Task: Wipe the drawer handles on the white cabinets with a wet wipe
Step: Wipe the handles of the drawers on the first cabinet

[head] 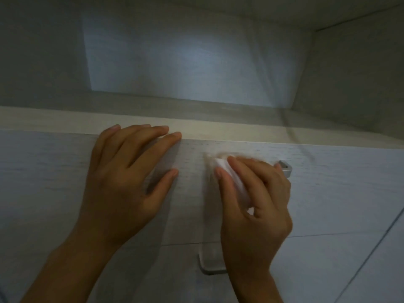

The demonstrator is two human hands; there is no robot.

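So the left hand (122, 178) is lying flat on the top drawer front (43, 171). Fingers are straight and a bit spread, tips right up at the front's upper edge, thumb out to the side. The right hand (255, 200) pinches a folded white wet wipe (231, 180) between thumb and fingers and has it pressed over the upper handle (285, 168). Hand and wipe cover most of that handle, and only its silvery right end pokes out past the fingers. That spot is blurry, so I can't tell exactly how the wipe sits on the bar.

Below a thin seam is the lower drawer front (153, 270) with its own lower handle (211, 264), partly hidden behind the right wrist. Above the drawers there's a pale ledge (65, 121), then an open niche (185, 57) with a bright lit patch on its back panel. Bottom right is a pale surface with dark seam lines. Can't tell if that's floor or more cabinet.
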